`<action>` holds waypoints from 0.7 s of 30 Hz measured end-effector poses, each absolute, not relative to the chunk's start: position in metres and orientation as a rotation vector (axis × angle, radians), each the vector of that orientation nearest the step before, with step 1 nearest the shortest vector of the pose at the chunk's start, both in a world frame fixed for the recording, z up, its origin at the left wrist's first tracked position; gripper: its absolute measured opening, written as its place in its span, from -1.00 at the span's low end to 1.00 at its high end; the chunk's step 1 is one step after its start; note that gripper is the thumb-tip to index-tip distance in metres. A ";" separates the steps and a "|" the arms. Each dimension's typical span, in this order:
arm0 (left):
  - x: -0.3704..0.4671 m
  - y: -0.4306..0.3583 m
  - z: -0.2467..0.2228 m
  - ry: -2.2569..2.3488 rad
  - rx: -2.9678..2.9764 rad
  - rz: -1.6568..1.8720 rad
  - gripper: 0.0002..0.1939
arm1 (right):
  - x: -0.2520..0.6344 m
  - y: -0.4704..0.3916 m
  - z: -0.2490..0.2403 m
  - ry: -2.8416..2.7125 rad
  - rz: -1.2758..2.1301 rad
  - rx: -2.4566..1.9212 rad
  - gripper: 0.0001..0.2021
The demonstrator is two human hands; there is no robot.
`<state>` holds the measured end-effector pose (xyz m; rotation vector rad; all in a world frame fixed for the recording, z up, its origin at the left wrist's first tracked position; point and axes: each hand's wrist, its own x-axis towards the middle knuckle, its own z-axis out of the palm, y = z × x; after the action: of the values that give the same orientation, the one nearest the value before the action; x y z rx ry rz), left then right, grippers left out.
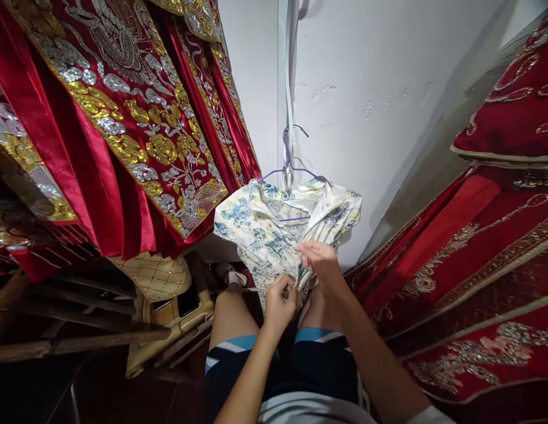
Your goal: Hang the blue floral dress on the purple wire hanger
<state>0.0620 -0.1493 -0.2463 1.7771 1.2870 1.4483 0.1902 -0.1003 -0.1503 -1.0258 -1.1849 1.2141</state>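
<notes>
A white floral blouse (265,235) with blue and yellow flowers hangs on a thin purple hanger (303,170) in front of me. Its neckline is open and its front edges hang below. My left hand (280,299) pinches the front edge low on the garment. Slightly higher and to the right, my right hand (319,259) has its fingers closed on the same front edge. Whether a button or only cloth lies between the fingertips is too small to tell.
Red sequined garments (161,135) hang at the left, and embroidered red garments (455,253) fill the right side. A wooden chair (154,347) with a quilted cushion (157,275) stands at lower left. The white wall (366,76) rises behind the hanger.
</notes>
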 end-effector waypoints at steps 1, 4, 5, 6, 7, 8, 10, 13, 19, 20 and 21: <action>0.061 -0.152 -0.251 1.297 1.803 1.423 -0.83 | 0.190 -0.090 -0.139 -1.165 1.210 -0.975 -0.64; 0.062 -0.159 -0.261 1.309 1.909 1.364 -0.79 | 0.188 -0.062 -0.102 -1.146 1.176 -0.821 -0.63; 0.062 -0.160 -0.263 1.312 1.947 1.350 -0.78 | 0.187 -0.054 -0.091 -1.138 1.168 -0.796 -0.63; 0.062 -0.161 -0.264 1.313 1.985 1.333 -0.78 | 0.186 -0.048 -0.080 -1.133 1.165 -0.779 -0.65; 0.061 -0.161 -0.264 1.311 2.028 1.306 -0.79 | 0.186 -0.044 -0.071 -1.125 1.159 -0.766 -0.66; 0.060 -0.160 -0.263 1.306 2.081 1.263 -0.79 | 0.186 -0.041 -0.063 -1.118 1.150 -0.756 -0.68; 0.054 -0.156 -0.259 1.304 2.195 1.133 -0.79 | 0.186 -0.039 -0.053 -1.114 1.128 -0.739 -0.70; 0.041 -0.142 -0.241 1.289 2.333 0.884 -0.80 | 0.187 -0.043 -0.048 -1.197 1.114 -0.703 -0.71; 0.018 -0.092 -0.141 1.011 2.365 1.534 -0.84 | 0.186 -0.046 -0.059 -1.383 1.004 -0.668 -0.67; 0.017 -0.082 -0.120 1.025 2.331 1.720 -0.81 | 0.186 -0.045 -0.060 -1.397 0.993 -0.657 -0.68; 0.018 -0.072 -0.101 1.040 2.330 1.803 -0.76 | 0.186 -0.044 -0.060 -1.409 0.989 -0.646 -0.69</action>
<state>0.0179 -0.0716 -0.1006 2.3300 1.0402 1.8033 0.1862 -0.0442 -0.0597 -0.6464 -1.4094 0.9887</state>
